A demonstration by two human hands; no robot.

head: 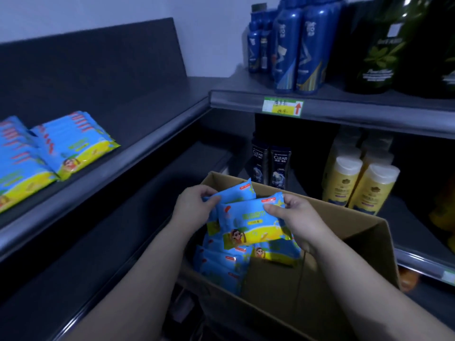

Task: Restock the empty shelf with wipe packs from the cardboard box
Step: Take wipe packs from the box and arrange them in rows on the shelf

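At far left we see stacked wipe packs (73, 141) lying on the shelf (152, 112). Our left hand (194, 205) and right hand (293, 217) curl their fingers round the two ends of a bundle (248, 225) of packs, just above the cardboard box (357, 242), where more lie.

High above the fingers (275, 209) and a little to their right, tall blue bottles (288, 50) stand on the side rack (381, 114), with dark green bottles (379, 50) just beside them further right. A green and yellow price label (283, 107) with a red arrow sits on the front edge below the blue ones. Just beyond the fingers, one level down, two black bottles marked CLEAR (280, 166) stand side by side, yellow bottles with white caps (369, 185) to their right, and lower right something orange (407, 279) shows under the next board — too blurred to name.
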